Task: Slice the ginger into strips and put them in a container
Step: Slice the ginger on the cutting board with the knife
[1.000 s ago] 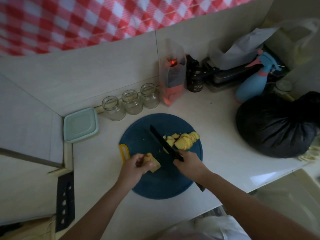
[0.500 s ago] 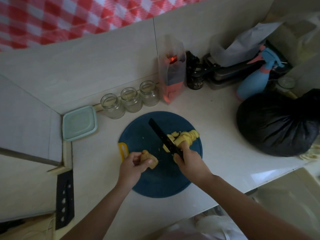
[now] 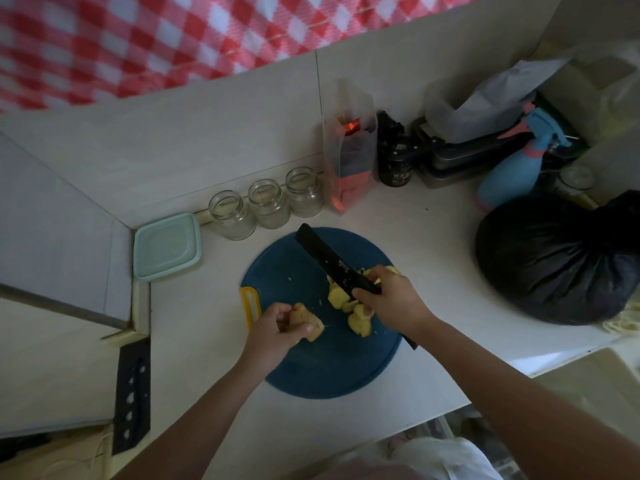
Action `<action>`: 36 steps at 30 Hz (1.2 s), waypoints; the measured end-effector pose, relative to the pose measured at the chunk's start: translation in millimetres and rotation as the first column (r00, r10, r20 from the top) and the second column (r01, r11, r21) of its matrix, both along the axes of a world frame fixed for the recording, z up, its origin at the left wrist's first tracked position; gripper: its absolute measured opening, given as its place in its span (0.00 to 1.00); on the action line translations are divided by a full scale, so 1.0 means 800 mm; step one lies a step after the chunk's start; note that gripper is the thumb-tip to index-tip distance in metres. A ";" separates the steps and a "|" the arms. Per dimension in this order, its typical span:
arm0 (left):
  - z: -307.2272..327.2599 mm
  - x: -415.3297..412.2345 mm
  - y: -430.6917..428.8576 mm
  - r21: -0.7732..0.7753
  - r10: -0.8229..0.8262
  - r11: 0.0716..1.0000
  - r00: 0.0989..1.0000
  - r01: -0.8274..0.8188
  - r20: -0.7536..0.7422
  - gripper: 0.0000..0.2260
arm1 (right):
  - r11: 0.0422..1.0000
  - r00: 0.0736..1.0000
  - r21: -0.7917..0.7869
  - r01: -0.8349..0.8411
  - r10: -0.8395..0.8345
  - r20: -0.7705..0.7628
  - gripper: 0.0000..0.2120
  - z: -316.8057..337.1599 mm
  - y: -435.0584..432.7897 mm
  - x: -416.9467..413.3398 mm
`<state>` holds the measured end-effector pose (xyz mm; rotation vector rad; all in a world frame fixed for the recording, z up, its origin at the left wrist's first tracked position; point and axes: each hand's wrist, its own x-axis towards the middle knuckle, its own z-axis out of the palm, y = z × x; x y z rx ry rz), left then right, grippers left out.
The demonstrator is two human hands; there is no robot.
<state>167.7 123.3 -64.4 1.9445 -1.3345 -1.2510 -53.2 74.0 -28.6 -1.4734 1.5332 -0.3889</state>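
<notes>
Between your two hands, on the blue cutting board (image 3: 311,372), lies the pile of ginger slices (image 3: 337,297), just left of your right hand (image 3: 393,301) and partly under it. That hand is wrapped firmly round the handle of the black knife (image 3: 329,259), whose blade runs away from the grip, forward and to the left, above the slices. Your left hand (image 3: 273,329) pinches the uncut ginger chunk (image 3: 310,323) between thumb and curled fingers, a little left of the slices and apart from them. The chunk's long axis seems to run much the same way as the blade, so you would likely have to turn one before cutting across. The teal container (image 3: 166,247), lid apparently on, sits well forward and left of your left grip, making that hand the nearer one.
</notes>
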 end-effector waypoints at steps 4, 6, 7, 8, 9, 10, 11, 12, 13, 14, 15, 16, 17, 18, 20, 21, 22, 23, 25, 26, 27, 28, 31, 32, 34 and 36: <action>0.001 -0.005 0.006 -0.007 0.062 0.998 0.998 -0.062 0.001 0.18 | 0.991 0.978 -0.109 -0.075 0.052 -0.200 0.13 -0.001 0.012 0.002; 0.002 -0.005 0.004 0.004 0.097 0.995 0.995 -0.097 0.011 0.16 | 0.995 0.970 -0.079 -0.066 0.046 -0.239 0.20 -0.007 0.026 0.006; 0.003 -0.005 0.002 0.016 0.111 0.994 0.994 -0.111 0.009 0.16 | 0.995 0.963 -0.066 -0.076 0.056 -0.265 0.23 -0.009 0.034 0.009; 0.002 -0.005 0.000 0.037 0.122 0.992 0.993 -0.122 0.000 0.16 | 0.994 0.956 -0.060 -0.090 0.069 -0.286 0.25 -0.011 0.043 0.011; 0.004 -0.005 -0.002 0.065 0.134 0.989 0.991 -0.132 -0.022 0.17 | 0.994 0.956 -0.057 -0.096 0.076 -0.284 0.26 -0.013 0.052 0.013; 0.003 -0.004 -0.005 0.100 0.142 0.986 0.989 -0.137 -0.048 0.18 | 0.994 0.963 -0.052 -0.094 0.078 -0.258 0.26 -0.014 0.061 0.014; 0.003 -0.005 -0.007 0.124 0.147 0.983 0.986 -0.137 -0.077 0.17 | 0.995 0.973 -0.042 -0.089 0.078 -0.219 0.26 -0.015 0.069 0.016; 0.001 -0.007 -0.010 0.145 0.141 0.981 0.985 -0.126 -0.103 0.15 | 0.996 0.982 -0.027 -0.082 0.076 -0.172 0.27 -0.015 0.077 0.017; 0.001 -0.009 -0.011 0.157 0.135 0.981 0.983 -0.115 -0.123 0.14 | 0.997 0.990 -0.008 -0.072 0.071 -0.120 0.28 -0.016 0.083 0.018; -0.001 -0.011 -0.010 0.152 0.127 0.983 0.983 -0.106 -0.132 0.14 | 0.998 0.996 0.009 -0.060 0.060 -0.066 0.29 -0.016 0.087 0.018; -0.004 -0.014 -0.009 0.142 0.124 0.984 0.983 -0.105 -0.134 0.15 | 0.999 0.999 0.025 -0.042 0.042 -0.018 0.31 -0.018 0.090 0.019; -0.007 -0.016 -0.008 0.136 0.133 0.984 0.983 -0.116 -0.127 0.17 | 0.999 1.000 0.038 -0.023 0.022 0.021 0.32 -0.019 0.092 0.020; -0.009 -0.019 -0.006 0.126 0.151 0.983 0.982 -0.136 -0.114 0.17 | 0.999 0.999 0.047 -0.008 0.006 0.050 0.33 -0.021 0.092 0.021; -0.012 -0.022 -0.004 0.114 0.166 0.981 0.982 -0.155 -0.095 0.16 | 0.999 0.998 0.048 -0.003 0.000 0.066 0.33 -0.022 0.092 0.022; -0.009 -0.028 0.001 0.080 0.180 0.981 0.980 -0.174 -0.080 0.15 | 0.999 0.999 0.035 -0.015 0.014 0.048 0.32 -0.023 0.091 0.023; -0.007 -0.031 0.002 0.056 0.184 0.982 0.979 -0.180 -0.083 0.15 | 1.000 0.999 0.019 -0.025 0.024 0.022 0.30 -0.024 0.091 0.022; -0.007 -0.033 0.003 0.034 0.190 0.982 0.978 -0.188 -0.086 0.15 | 0.999 0.999 -0.004 -0.039 0.039 -0.010 0.29 -0.024 0.090 0.021; -0.006 -0.034 0.004 0.007 0.194 0.981 0.978 -0.194 -0.082 0.15 | 0.998 0.997 -0.033 -0.060 0.059 -0.045 0.28 -0.025 0.091 0.021; -0.007 -0.037 0.007 -0.050 0.200 0.978 0.978 -0.203 -0.066 0.15 | 0.992 0.990 -0.078 -0.103 0.095 -0.103 0.27 -0.026 0.091 0.020; -0.009 -0.037 0.008 -0.076 0.207 0.974 0.976 -0.212 -0.061 0.16 | 0.991 0.989 -0.084 -0.106 0.097 -0.111 0.27 -0.027 0.091 0.020; -0.010 -0.037 0.009 -0.101 0.217 0.970 0.975 -0.221 -0.050 0.16 | 0.992 0.991 -0.081 -0.096 0.087 -0.106 0.27 -0.029 0.091 0.021; -0.011 -0.038 0.010 -0.121 0.224 0.966 0.974 -0.226 -0.034 0.17 | 0.994 0.992 -0.074 -0.083 0.075 -0.097 0.27 -0.030 0.092 0.022; -0.012 -0.040 0.013 -0.153 0.229 0.962 0.973 -0.227 -0.007 0.18 | 0.995 0.994 -0.064 -0.077 0.072 -0.081 0.27 -0.033 0.094 0.021; -0.012 -0.040 0.013 -0.154 0.228 0.962 0.974 -0.227 -0.010 0.18 | 0.994 0.994 -0.062 -0.085 0.080 -0.079 0.27 -0.033 0.095 0.021; -0.013 -0.040 0.013 -0.153 0.225 0.962 0.974 -0.226 -0.020 0.18 | 0.994 0.993 -0.053 -0.096 0.092 -0.074 0.27 -0.032 0.095 0.021; -0.014 -0.039 0.013 -0.139 0.218 0.965 0.975 -0.221 -0.034 0.19 | 0.995 0.994 -0.029 -0.095 0.093 -0.064 0.26 -0.031 0.092 0.020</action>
